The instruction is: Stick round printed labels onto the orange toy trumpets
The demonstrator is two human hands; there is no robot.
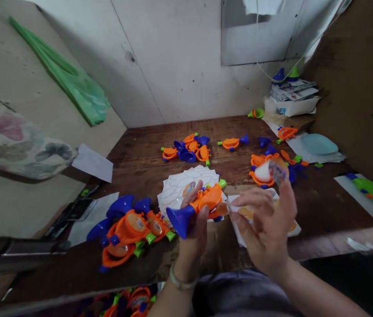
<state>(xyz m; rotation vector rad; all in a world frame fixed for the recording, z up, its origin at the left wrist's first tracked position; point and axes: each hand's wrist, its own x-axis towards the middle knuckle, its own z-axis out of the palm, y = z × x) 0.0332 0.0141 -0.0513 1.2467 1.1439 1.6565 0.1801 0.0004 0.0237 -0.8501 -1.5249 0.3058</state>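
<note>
My left hand [196, 220] is closed around an orange toy trumpet [208, 198] with a blue bell [181, 220] towards the lower left and a green mouthpiece at the upper right. At the toy's right side, my right hand [267, 224] pinches the edge of a thin orange sticker [222, 210] between thumb and finger. Something whitish and patterned [268, 171] sits at a raised fingertip of that hand, blurred by motion. Beneath the right hand lies a sticker sheet [292, 226] with orange round prints. A fanned stack of printed white sheets [173, 185] lies behind my left hand.
Several toy trumpets [130, 229] are piled at the left, more [186, 149] at the back. Loose orange, blue and green parts [292, 160] lie at right. A box of papers [292, 105] stands in the back right corner. More toys [133, 301] show below the table edge.
</note>
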